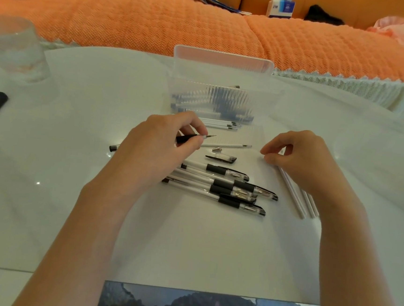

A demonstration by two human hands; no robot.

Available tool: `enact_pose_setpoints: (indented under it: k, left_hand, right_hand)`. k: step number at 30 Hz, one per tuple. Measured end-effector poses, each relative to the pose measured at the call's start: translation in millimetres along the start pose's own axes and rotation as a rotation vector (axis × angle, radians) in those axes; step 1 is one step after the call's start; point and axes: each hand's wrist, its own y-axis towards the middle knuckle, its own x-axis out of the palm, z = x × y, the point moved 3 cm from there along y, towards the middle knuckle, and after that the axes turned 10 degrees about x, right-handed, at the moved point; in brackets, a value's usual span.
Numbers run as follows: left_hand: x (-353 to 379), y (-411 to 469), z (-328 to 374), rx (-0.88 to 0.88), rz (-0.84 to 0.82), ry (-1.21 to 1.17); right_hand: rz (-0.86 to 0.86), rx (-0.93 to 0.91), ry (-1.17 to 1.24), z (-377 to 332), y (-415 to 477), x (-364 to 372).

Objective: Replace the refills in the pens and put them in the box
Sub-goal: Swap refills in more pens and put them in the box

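Pen (187, 139) held just before clear box (223, 64). Left hand (155, 148) fingers clamped on black grip, refill point poking out. Right hand (305, 159) curled over white refills (300, 203); cannot tell if pinching one. Risk: loose metal tip (217, 149) and cap (221, 158) beside pen pile (229, 187), so stray wrist could roll them. Table (75, 141) open to left, near edge well back.

Soft, even light with a warm orange cast fills the scene. The glossy white table (78, 98) shows pale reflections and one small glint at the left. The pens (220, 187) cast only faint shadows. Wide-angle distortion bows the edges, and the glass (14, 48) at the upper left is blurred.
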Motion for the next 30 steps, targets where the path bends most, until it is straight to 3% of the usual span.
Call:
enact_pose_setpoints:
  k: [6,13,30]
  left_hand:
    - [-1,1,-4,0.001,0.016,-0.031]
    - [0,1,-6,-0.006,0.011,-0.037]
    - [-3,0,-6,-0.008,0.017,-0.025]
  right_hand:
    - [-0.001,-0.144,0.082,-27,-6,9]
    - [-0.073,-0.315,0.002,-57,-1,38]
    - [-0.127,-0.320,-0.028,-61,0,48]
